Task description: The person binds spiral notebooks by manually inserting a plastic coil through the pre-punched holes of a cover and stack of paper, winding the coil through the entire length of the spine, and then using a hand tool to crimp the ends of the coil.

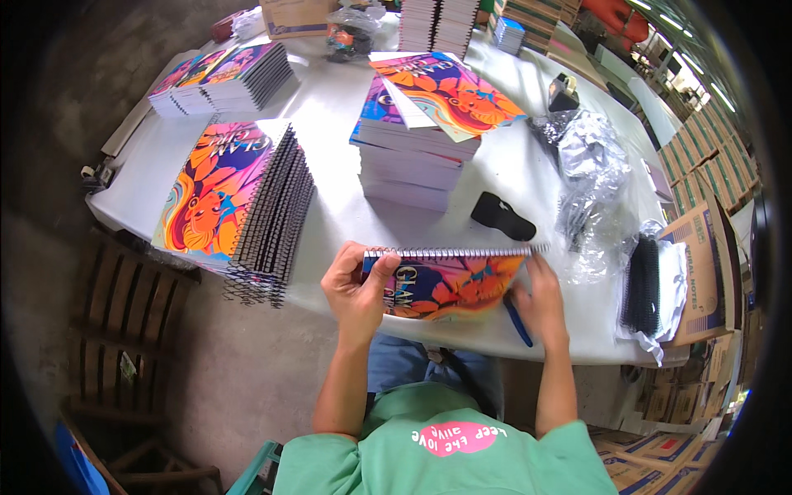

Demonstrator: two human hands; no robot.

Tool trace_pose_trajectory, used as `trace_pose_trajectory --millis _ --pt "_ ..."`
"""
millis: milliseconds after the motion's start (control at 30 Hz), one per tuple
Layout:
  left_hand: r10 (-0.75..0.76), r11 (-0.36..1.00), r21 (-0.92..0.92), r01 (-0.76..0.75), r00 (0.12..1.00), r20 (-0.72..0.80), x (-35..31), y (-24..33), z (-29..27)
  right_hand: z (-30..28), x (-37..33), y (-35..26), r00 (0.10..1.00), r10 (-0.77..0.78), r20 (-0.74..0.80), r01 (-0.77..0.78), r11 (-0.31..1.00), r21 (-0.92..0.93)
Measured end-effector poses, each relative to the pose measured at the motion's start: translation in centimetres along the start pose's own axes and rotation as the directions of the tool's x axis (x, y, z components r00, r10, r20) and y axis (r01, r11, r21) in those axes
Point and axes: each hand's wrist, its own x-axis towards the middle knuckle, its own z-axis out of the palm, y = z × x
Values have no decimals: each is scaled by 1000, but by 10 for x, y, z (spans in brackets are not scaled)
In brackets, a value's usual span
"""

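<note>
My left hand (356, 285) is closed on the left end of a spiral notebook (450, 285), its thumb pressed on the colourful cover. The notebook is tilted, with its wire coil (454, 252) along the upper edge. At the coil's right end, my right hand (540, 301) is closed, with a tool's blue handle (518, 320) jutting out below the palm. The tool's head is hidden, so its exact kind cannot be told. A black, strap-like object (503, 216) lies on the table just beyond the notebook.
Left stands a stack of coil-bound notebooks (219, 194); beyond it lie more stacked books (223, 78). A tall stack of pages and covers (412, 161) stands ahead. Crumpled clear plastic (590, 190), black coils (641, 285) and a carton (697, 268) are right. A wooden chair (124, 322) stands left.
</note>
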Motion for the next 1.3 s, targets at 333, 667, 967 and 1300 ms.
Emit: trace_pose_trajectory --millis 333,667,967,1300 --pt "511 693 520 -499 849 134 -19 15 12 -1 -63 -53 965 88 -246 -2 943 331" --pt "680 547 521 -655 711 180 -16 20 21 -76 -22 -131 911 -345 -227 396 886 242" --pt "754 436 556 -708 625 204 -23 9 28 -70 -31 -109 917 -277 287 -126 481 867" --pt "423 842 414 -346 899 -110 -15 13 6 -38 -39 -68 988 -93 127 39 928 371"
